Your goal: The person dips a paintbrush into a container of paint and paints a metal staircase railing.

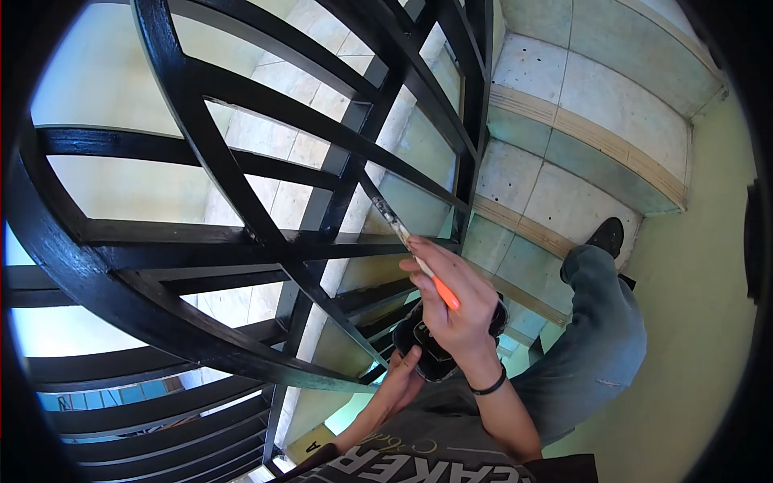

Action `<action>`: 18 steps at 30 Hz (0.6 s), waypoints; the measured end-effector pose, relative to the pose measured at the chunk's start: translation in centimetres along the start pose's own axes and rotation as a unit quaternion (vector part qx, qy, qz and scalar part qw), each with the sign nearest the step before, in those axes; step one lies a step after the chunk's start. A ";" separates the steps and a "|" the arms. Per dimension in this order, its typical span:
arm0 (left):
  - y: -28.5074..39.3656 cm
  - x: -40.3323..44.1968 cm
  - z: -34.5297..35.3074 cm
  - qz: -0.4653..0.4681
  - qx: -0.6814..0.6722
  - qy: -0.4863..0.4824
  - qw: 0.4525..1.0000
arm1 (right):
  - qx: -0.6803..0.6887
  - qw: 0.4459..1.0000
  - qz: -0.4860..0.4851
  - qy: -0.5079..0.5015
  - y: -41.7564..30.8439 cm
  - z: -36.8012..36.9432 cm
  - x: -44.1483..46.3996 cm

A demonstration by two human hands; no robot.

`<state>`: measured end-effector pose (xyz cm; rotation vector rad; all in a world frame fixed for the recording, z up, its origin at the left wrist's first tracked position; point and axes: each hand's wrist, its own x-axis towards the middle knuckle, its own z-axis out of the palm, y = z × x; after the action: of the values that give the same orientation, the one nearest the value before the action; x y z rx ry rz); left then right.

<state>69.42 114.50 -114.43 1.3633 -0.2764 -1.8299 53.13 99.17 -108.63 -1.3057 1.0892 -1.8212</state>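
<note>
My right hand [455, 294] is closed around a thin paintbrush [389, 216] with an orange handle end; its dark, paint-smeared tip touches or nearly touches a black bar of the metal railing [282, 129]. Below it, my left hand [400, 378] grips the side of a black container [435, 354] with dark contents, partly hidden behind my right hand and wrist. The railing's curved and straight black bars look glossy in places.
Tiled stairs [515, 177] with beige ribbed edges and small dark spots rise at the upper right. My leg in jeans [596, 346] and a dark shoe [608, 235] rest by the steps. A pale green wall [700, 322] stands at right.
</note>
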 end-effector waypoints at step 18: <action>-0.9 -0.9 -0.3 -0.011 -0.031 0.013 0.999 | 0.021 0.999 0.033 -0.036 -0.7 0.2 -0.8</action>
<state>69.37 115.81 -114.43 1.3506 -0.1896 -1.8220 53.50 100.12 -108.31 -1.2850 1.0389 -1.7262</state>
